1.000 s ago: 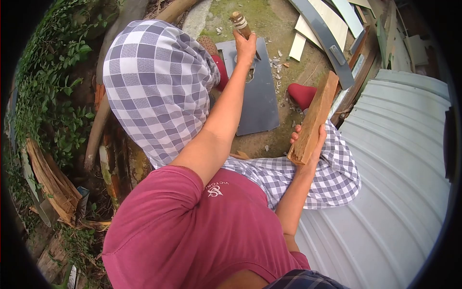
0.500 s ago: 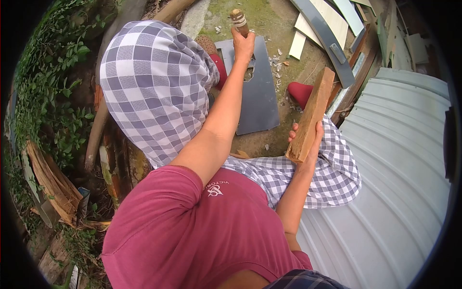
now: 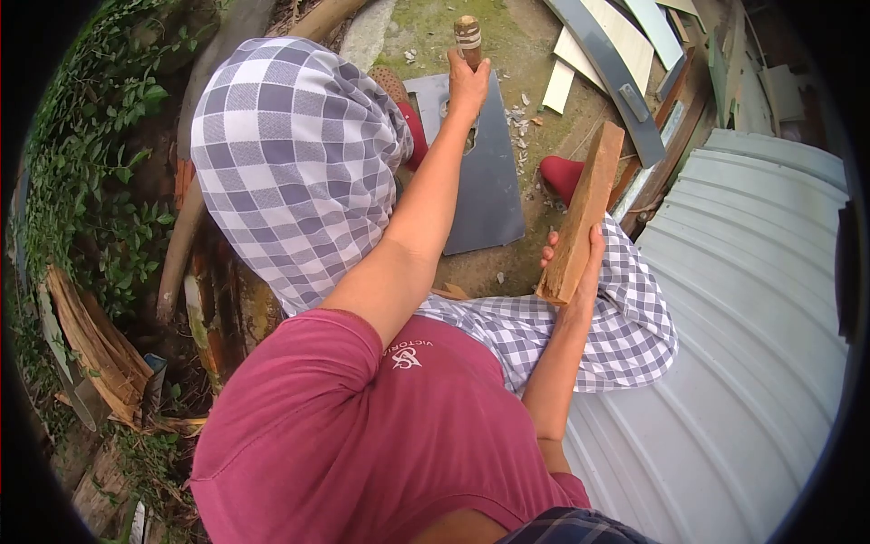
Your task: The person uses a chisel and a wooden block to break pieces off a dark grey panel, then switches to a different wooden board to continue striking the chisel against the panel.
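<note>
My left hand is closed around a worn wooden tool handle with pale bands near its top; the tool's lower end is hidden. It stands upright over a dark grey flat panel on the ground, close to a ragged cut-out in it. My right hand grips a squared wooden block near its lower end. The block slants up and away above my checkered-cloth knee, apart from the panel.
Pale chips litter the mossy concrete beside the panel. Grey and white board offcuts lie at the upper right. Corrugated metal sheeting covers the right side. Leafy plants and split wood are at the left.
My left hand and the tool handle have shifted slightly right, and the handle stands more upright. The wooden block in my right hand has barely moved, slightly left.
</note>
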{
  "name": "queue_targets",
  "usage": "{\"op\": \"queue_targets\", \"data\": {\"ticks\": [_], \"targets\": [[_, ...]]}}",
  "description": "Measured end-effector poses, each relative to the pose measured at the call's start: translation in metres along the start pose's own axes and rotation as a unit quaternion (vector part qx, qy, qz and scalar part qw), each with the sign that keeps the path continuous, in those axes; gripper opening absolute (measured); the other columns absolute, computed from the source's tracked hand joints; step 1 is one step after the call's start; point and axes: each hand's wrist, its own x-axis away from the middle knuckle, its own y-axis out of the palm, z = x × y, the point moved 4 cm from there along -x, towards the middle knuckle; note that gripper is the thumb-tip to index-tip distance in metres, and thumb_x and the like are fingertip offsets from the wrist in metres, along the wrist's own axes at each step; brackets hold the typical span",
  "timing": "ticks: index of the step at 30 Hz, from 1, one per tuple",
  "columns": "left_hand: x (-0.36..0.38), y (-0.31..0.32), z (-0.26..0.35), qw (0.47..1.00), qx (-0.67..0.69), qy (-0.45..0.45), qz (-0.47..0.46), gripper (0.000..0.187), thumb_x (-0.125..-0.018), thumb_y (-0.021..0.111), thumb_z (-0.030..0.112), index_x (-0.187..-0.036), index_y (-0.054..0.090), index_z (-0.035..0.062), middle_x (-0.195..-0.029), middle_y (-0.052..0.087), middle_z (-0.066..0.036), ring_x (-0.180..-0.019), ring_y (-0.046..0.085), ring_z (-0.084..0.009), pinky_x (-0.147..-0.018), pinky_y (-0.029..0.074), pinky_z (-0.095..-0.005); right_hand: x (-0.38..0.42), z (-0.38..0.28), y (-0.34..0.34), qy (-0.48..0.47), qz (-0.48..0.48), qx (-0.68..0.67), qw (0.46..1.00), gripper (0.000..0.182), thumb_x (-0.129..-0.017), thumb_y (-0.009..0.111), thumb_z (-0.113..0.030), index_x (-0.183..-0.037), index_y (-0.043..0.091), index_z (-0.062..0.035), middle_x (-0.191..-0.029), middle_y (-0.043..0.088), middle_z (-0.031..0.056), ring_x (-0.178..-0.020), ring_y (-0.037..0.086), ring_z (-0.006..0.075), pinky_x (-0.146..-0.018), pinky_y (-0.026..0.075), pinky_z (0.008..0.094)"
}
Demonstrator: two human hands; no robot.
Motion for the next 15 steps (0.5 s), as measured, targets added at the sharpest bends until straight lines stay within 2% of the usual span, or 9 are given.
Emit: {"op": "queue_targets", "data": {"ticks": [4, 7, 10, 12, 14, 15], "targets": [[-0.009, 0.014, -0.004, 1.000, 0.003, 0.007, -0.017, 0.046, -0.081, 0.066, 0.014, -0.111, 0.037, -0.0048, -0.100, 0.057, -0.029, -0.093, 0.059, -0.0440, -0.081, 0.046, -0.0455, 0.002, -0.037, 0.028, -0.020, -0.011, 0.075, 0.997, 0.058, -0.089, 0.050, -0.057, -0.114, 0.043, -0.0043, -0.077, 0.054, 0.0094, -0.058, 0.055, 0.0170, -0.050, 0.048, 0.0283], [-0.011, 0.019, 0.006, 0.998, -0.003, -0.031, -0.060, 0.043, -0.081, 0.066, 0.012, -0.109, 0.037, -0.0053, -0.101, 0.055, -0.030, -0.095, 0.057, -0.0442, -0.082, 0.045, -0.0459, -0.006, -0.095, 0.067, -0.148, -0.017, 0.270, 0.951, 0.052, -0.089, 0.052, -0.055, -0.108, 0.047, -0.0067, -0.076, 0.056, 0.0077, -0.057, 0.056, 0.0151, -0.049, 0.049, 0.0269], [-0.012, 0.025, 0.005, 0.997, -0.013, -0.031, -0.063, 0.042, -0.081, 0.066, 0.011, -0.108, 0.038, -0.0052, -0.102, 0.055, -0.030, -0.097, 0.057, -0.0441, -0.083, 0.044, -0.0462, -0.015, -0.156, 0.123, -0.258, -0.034, 0.410, 0.874, 0.051, -0.089, 0.054, -0.051, -0.111, 0.047, -0.0055, -0.076, 0.057, 0.0077, -0.056, 0.057, 0.0137, -0.050, 0.049, 0.0264], [-0.010, 0.025, 0.007, 0.998, -0.009, -0.033, -0.060, 0.041, -0.082, 0.066, 0.011, -0.108, 0.039, -0.0053, -0.103, 0.055, -0.030, -0.097, 0.056, -0.0443, -0.084, 0.044, -0.0466, -0.035, -0.191, 0.153, -0.370, -0.014, 0.501, 0.782, 0.059, -0.087, 0.057, -0.047, -0.119, 0.048, 0.0008, -0.087, 0.060, 0.0124, -0.072, 0.062, 0.0185, -0.064, 0.050, 0.0315], [-0.010, 0.028, 0.003, 0.997, -0.007, -0.039, -0.064, 0.041, -0.082, 0.066, 0.010, -0.109, 0.039, -0.0055, -0.103, 0.055, -0.030, -0.097, 0.056, -0.0447, -0.084, 0.044, -0.0468, -0.044, -0.213, 0.187, -0.440, -0.010, 0.556, 0.705, 0.068, -0.084, 0.058, -0.053, -0.122, 0.049, 0.0029, -0.094, 0.061, 0.0155, -0.081, 0.062, 0.0217, -0.073, 0.049, 0.0327], [-0.009, 0.028, 0.003, 0.999, -0.026, -0.007, -0.046, 0.043, -0.082, 0.066, 0.013, -0.109, 0.038, -0.0047, -0.101, 0.057, -0.030, -0.095, 0.058, -0.0447, -0.082, 0.045, -0.0471, -0.053, -0.217, 0.198, -0.440, -0.011, 0.558, 0.704, 0.068, -0.084, 0.058, -0.053, -0.122, 0.049, 0.0029, -0.094, 0.061, 0.0155, -0.081, 0.062, 0.0217, -0.073, 0.049, 0.0327]]}}
